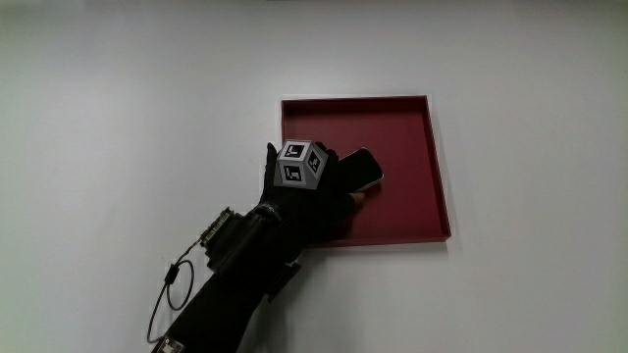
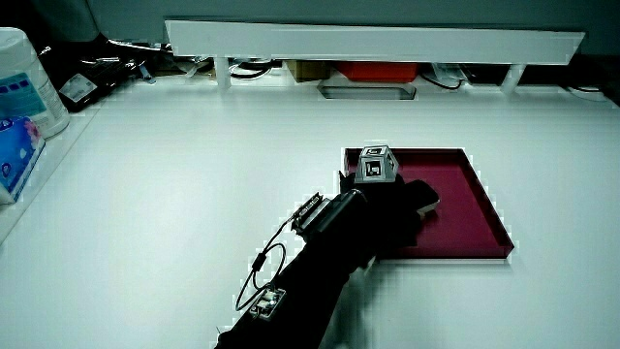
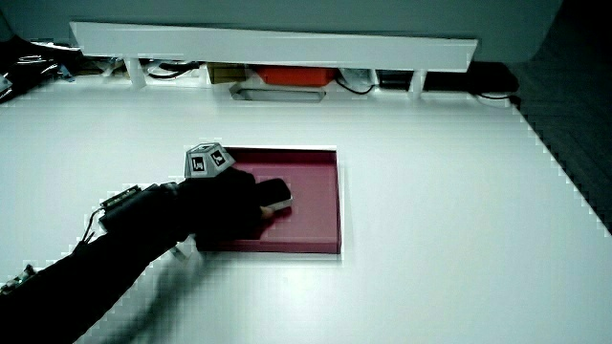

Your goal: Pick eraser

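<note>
One eraser (image 1: 359, 169), dark with a pale edge, lies inside the single red tray (image 1: 412, 157), toward the tray wall nearer the person. The one gloved hand (image 1: 304, 201) reaches over that wall and its fingers close around the eraser's near end, gripping it. One patterned cube (image 1: 300, 164) sits on the glove. The tray rests on the white surface (image 1: 118, 118).

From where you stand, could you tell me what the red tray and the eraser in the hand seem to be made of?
Red tray: probably plastic, possibly coated board; flat dark red, matte, with thin, straight raised walls and no glare. Eraser: a dark block with rounded corners and a pale edge, looking like rubber or soft plastic with a slight sheen; the hand covers part of it, so this is uncertain.
</note>
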The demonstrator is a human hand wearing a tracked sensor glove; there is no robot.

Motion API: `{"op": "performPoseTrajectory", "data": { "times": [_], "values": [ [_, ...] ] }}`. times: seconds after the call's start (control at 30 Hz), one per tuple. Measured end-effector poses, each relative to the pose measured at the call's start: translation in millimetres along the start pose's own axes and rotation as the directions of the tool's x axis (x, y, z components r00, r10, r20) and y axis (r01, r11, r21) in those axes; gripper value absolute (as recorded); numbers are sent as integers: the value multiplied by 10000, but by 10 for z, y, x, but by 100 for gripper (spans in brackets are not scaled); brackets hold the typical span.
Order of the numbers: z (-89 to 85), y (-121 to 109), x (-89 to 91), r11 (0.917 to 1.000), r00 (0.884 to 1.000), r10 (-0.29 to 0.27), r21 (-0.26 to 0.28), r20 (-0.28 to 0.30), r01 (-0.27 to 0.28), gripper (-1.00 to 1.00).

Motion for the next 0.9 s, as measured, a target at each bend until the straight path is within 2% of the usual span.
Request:
{"op": "performPoseTrajectory", "data": {
  "times": [0.17,0.43,0.53,0.63,0.83,0.9],
  "values": [
    [17,-32,5,10000,9999,0,29,101,0,0],
    [28,-45,-9,9998,9997,126,158,186,-129,33],
    [17,-44,-8,9997,9997,247,-44,71,-247,46],
    [1,-45,-29,9995,9991,276,-152,308,-272,58],
    [77,-114,-81,10000,9974,23,-13,716,-22,83],
    [147,-174,-90,9995,9961,-311,101,828,304,92]
  ]
}}
